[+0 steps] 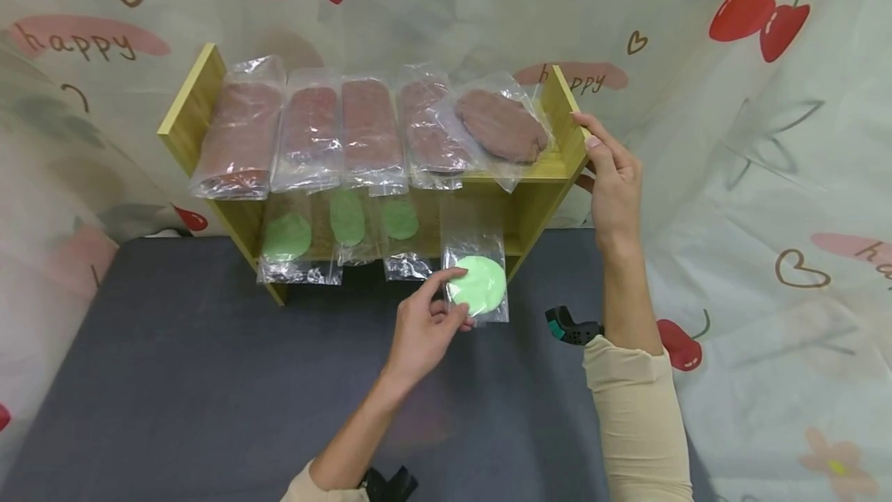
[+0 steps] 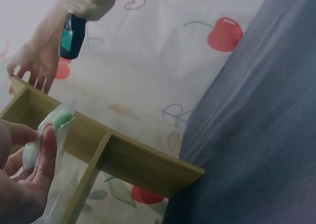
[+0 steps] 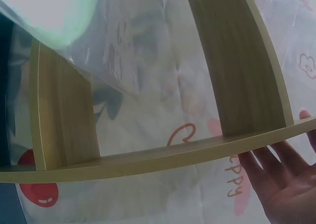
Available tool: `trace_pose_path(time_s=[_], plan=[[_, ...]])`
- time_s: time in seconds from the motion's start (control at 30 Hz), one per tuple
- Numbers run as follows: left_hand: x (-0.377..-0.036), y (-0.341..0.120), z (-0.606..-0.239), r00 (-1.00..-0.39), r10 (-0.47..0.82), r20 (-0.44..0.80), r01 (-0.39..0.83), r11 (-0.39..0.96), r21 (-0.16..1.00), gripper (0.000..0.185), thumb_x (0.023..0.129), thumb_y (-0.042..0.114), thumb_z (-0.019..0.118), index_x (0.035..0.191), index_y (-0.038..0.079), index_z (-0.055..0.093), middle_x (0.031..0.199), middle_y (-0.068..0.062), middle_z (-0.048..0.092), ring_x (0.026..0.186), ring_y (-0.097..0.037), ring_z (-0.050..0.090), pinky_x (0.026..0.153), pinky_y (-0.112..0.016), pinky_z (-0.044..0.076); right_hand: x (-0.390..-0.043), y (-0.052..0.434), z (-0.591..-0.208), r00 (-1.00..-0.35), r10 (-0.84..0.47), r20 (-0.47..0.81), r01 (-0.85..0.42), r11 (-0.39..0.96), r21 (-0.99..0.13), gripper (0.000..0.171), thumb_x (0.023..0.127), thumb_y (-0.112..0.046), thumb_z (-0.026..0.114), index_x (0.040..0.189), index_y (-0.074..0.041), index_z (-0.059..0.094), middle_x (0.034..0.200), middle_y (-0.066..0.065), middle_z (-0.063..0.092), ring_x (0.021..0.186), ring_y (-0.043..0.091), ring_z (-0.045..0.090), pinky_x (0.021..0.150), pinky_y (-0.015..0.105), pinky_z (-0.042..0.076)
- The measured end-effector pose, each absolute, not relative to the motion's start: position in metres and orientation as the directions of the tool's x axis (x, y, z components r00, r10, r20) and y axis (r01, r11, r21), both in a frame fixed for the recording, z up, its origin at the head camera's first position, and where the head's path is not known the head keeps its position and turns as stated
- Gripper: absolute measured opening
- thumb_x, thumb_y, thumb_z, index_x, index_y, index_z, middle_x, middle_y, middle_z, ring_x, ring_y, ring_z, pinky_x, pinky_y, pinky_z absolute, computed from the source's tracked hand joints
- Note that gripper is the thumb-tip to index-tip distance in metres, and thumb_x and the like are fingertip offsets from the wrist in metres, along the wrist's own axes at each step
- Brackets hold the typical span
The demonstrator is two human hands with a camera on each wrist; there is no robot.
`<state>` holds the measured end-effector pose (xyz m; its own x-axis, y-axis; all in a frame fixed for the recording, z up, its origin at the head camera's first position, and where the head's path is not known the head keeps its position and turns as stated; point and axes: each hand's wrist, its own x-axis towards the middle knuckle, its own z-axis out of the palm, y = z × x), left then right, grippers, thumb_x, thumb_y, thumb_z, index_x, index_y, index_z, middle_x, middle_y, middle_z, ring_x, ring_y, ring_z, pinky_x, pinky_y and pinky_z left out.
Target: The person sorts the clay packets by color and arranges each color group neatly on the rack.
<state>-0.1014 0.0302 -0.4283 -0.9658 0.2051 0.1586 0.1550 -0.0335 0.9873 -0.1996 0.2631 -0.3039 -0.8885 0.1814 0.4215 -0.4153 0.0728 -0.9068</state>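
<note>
My left hand (image 1: pixel 427 325) pinches the lower left edge of a clear plastic bag (image 1: pixel 481 285) with a round, light green piece inside. This bag hangs over the front of the lower level of a wooden shelf (image 1: pixel 530 211), at its right end. In the left wrist view the thumb and fingers hold the green-filled bag (image 2: pixel 60 119) from its edge. At the top of the shelf's right side panel, my right hand (image 1: pixel 616 188) grips the board's front edge. The right wrist view shows that hand's fingers (image 3: pixel 284 159) against the panel's outer side.
Several bags of brownish-red, meat-like pieces (image 1: pixel 372 126) line the upper level, and an oval one (image 1: pixel 502 126) leans at its right. Bags with green pieces (image 1: pixel 287 237) stand on the lower level. Beneath is a dark grey tabletop (image 1: pixel 209 378); behind hangs cherry-print cloth (image 1: pixel 446 14).
</note>
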Motion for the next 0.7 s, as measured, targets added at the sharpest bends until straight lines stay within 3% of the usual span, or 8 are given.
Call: trace_pose_path(time_s=[0.3,0.5,0.7], plan=[[-0.131,0.033,-0.442,-0.961,0.191,0.2,0.209,0.025,0.978,0.047,0.089,-0.005,0.067,0.132,0.015,0.06,0.069,-0.013,0.071,0.064,-0.02,0.071,0.062,-0.029,0.058,-0.2,0.262,-0.303,-0.886,0.179,0.428,-0.42,0.078,-0.904,0.032,0.104,-0.021,0.05,0.129,-0.013,0.068,0.124,0.014,0.061,0.09,0.023,0.062,0.071,0.028,0.055],[-0.144,0.037,-0.438,-0.959,0.189,0.209,0.229,0.091,0.969,0.047,0.089,-0.003,0.066,0.132,0.013,0.059,0.065,-0.006,0.069,0.061,-0.012,0.069,0.057,-0.029,0.057,-0.199,0.262,-0.304,-0.885,0.175,0.432,-0.424,0.08,-0.902,0.032,0.103,-0.021,0.05,0.129,-0.013,0.068,0.126,0.014,0.061,0.091,0.023,0.062,0.072,0.028,0.055],[-0.157,0.042,-0.435,-0.963,0.183,0.199,0.228,0.156,0.961,0.046,0.09,-0.001,0.066,0.134,0.01,0.058,0.065,-0.005,0.069,0.061,-0.013,0.07,0.053,-0.029,0.055,-0.2,0.262,-0.304,-0.885,0.179,0.43,-0.423,0.076,-0.903,0.032,0.103,-0.021,0.05,0.129,-0.013,0.068,0.131,0.012,0.06,0.094,0.024,0.062,0.073,0.028,0.055]])
